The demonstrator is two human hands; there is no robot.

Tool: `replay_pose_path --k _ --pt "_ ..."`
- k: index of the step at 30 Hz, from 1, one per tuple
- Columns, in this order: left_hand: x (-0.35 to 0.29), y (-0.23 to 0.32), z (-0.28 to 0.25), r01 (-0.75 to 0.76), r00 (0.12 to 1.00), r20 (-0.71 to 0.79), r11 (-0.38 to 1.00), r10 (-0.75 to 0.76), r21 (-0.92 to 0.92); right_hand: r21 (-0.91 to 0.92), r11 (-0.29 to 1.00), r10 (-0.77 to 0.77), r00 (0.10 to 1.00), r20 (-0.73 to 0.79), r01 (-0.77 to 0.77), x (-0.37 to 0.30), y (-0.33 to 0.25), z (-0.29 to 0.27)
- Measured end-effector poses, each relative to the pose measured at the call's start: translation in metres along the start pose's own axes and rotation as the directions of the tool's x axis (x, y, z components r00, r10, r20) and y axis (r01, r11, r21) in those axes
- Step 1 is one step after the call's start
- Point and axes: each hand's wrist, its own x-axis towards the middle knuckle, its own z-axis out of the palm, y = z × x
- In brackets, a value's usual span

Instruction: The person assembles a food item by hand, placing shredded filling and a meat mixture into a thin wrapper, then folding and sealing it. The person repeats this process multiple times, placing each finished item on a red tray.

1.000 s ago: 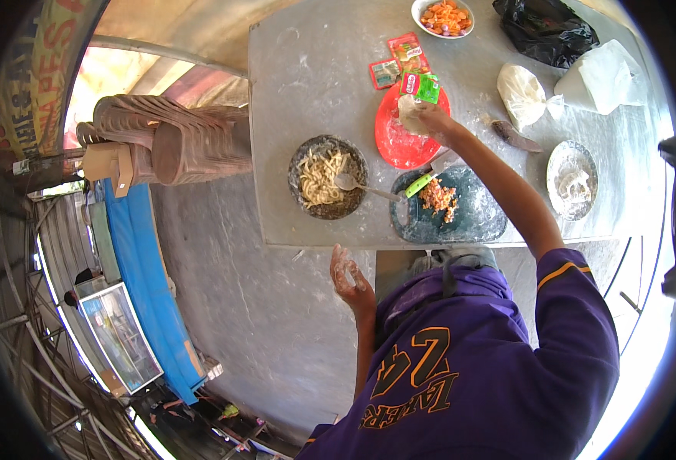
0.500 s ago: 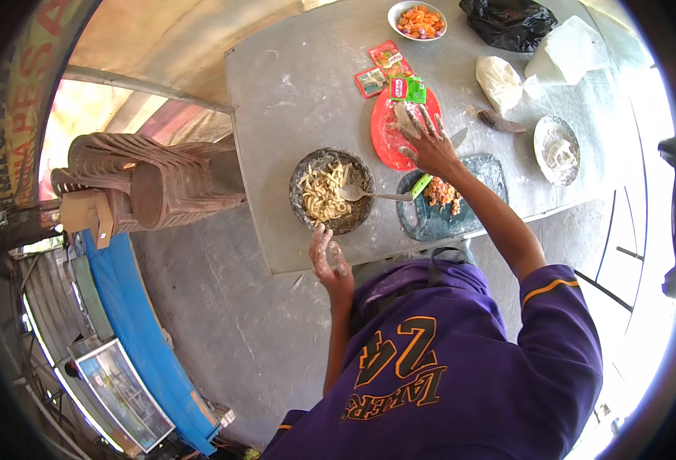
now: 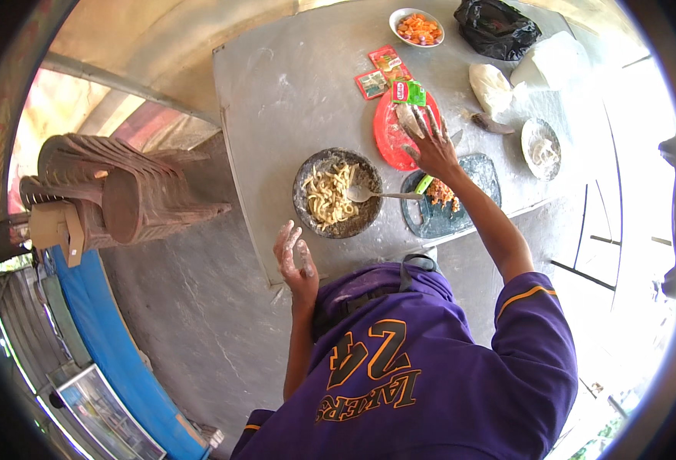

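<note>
My right hand (image 3: pixel 432 146) reaches over a red plate (image 3: pixel 388 138) with its fingers spread, the tips resting on or just above it. What lies under the fingers is partly hidden. A small green packet (image 3: pixel 408 93) sits at the plate's far edge. My left hand (image 3: pixel 297 261), dusted white, is held up near the table's front edge with fingers apart and nothing in it. Beyond it stands a dark bowl (image 3: pixel 359 220) of pale floury strips (image 3: pixel 328 195), with a metal spoon (image 3: pixel 362 194) in it. A green-handled knife (image 3: pixel 423 185) and chopped orange-brown bits (image 3: pixel 444 196) are on a dark cutting board (image 3: pixel 477 180).
Red packets (image 3: pixel 384 58) lie behind the plate. Farther back are a white bowl (image 3: pixel 418 45) of sliced carrots, a black plastic bag (image 3: pixel 499 29) and a white bag (image 3: pixel 490 88). A floury dish (image 3: pixel 527 146) stands at right. Stacked brown chairs (image 3: pixel 134 192) are left of the table.
My left hand has moved left, away from the dark bowl's near rim. My right hand stays over the red plate with its fingers spread. The whole view has shifted slightly.
</note>
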Motion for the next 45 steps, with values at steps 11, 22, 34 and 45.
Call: replay_pose_path --k 11,22,34,45 --pt "-0.012 0.021 0.019 0.111 0.991 -0.071 0.993 -0.113 -0.031 0.227 0.972 0.114 0.959 -0.26 -0.054 0.0 0.072 -0.01" --pt "-0.029 0.098 0.101 0.267 0.955 -0.118 0.962 -0.272 -0.059 0.107 0.962 0.266 0.947 -0.179 -0.25 0.04 0.279 -0.048" --pt "-0.04 0.143 0.187 0.218 0.962 -0.163 0.976 -0.218 -0.017 0.002 0.997 0.08 0.988 -0.13 -0.081 0.053 0.298 -0.048" --pt "-0.029 0.136 0.173 0.2 0.971 -0.119 0.978 -0.206 -0.063 0.648 0.757 0.047 0.984 -0.174 0.078 0.027 0.143 -0.04"
